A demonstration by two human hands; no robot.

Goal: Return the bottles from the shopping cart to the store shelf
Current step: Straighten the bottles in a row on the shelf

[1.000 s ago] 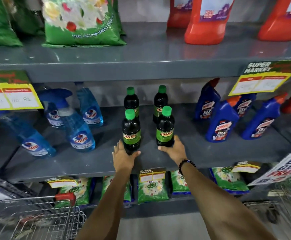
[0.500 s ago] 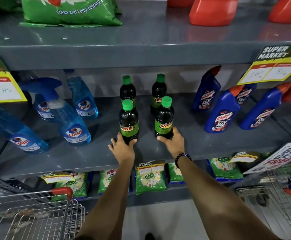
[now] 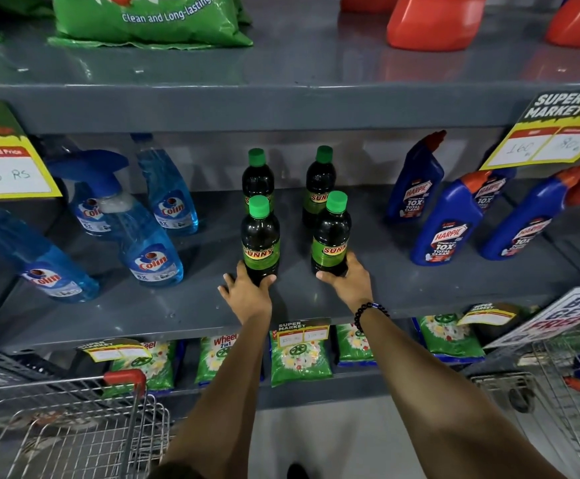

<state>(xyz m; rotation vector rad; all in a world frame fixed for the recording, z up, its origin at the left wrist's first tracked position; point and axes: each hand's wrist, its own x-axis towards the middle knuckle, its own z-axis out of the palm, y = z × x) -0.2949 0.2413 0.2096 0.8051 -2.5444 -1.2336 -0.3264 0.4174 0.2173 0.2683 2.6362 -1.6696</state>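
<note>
L fingers (image 3: pixel 230 279) wrap front-left bottle (image 3: pixel 260 240) base; R fingers (image 3: pixel 326 276) wrap front-right bottle (image 3: pixel 331 236).

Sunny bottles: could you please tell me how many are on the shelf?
4, all on the middle shelf: front left at the left hand, front right at the right hand, back left, back right.

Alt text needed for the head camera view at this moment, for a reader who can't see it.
Both hands grip the bases of two dark, green-capped Sunny bottles standing upright on a grey store shelf: the left hand on the front left bottle, the right hand on the front right bottle. Two matching bottles stand behind, blue spray bottles left, blue Harpic bottles right.
</note>
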